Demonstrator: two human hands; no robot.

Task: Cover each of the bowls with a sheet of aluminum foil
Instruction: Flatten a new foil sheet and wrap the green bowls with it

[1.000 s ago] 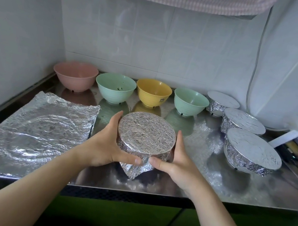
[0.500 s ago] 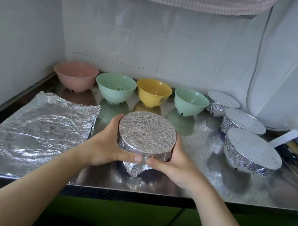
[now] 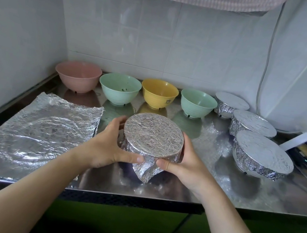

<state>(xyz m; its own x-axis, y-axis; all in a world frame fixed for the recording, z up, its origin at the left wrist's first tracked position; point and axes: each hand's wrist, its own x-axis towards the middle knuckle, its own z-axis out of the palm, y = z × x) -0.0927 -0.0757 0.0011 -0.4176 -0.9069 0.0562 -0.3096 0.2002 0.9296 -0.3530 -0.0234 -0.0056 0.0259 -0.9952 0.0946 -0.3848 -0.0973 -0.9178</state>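
1. The steel worktop [image 3: 208,185] fills the corner under white tiled walls. It carries the whole job — bowls along the back, foil on the left, finished bowls on the right.
2. A stack of crinkled foil sheets [image 3: 34,131] lies flat on the left side of the worktop, well apart from the bowl in hand, ready for the next ones.
3. Three covered bowls [image 3: 254,124] stand in a line at the right. Four bare ones wait at the back: a pink bowl [image 3: 78,78], a green bowl [image 3: 120,88], a yellow bowl [image 3: 159,92] and a second green bowl [image 3: 197,102].
4. The foil-wrapped bowl [image 3: 153,134] sits at the front middle of the worktop, its top drawn flat and smooth.
5. The left hand [image 3: 111,146] and right hand [image 3: 186,160] cup its sides, fingers clenched on the foil skirt. Compared with a second ago the palms have closed in tighter and the bowl has tilted slightly toward the camera.
6. A loose pointed flap [image 3: 146,169] hangs between the two thumbs — the one corner not yet pressed in.
7. My judgement: this fourth cover is nearly sealed. Tucking that flap should finish it, leaving four bowls to do.
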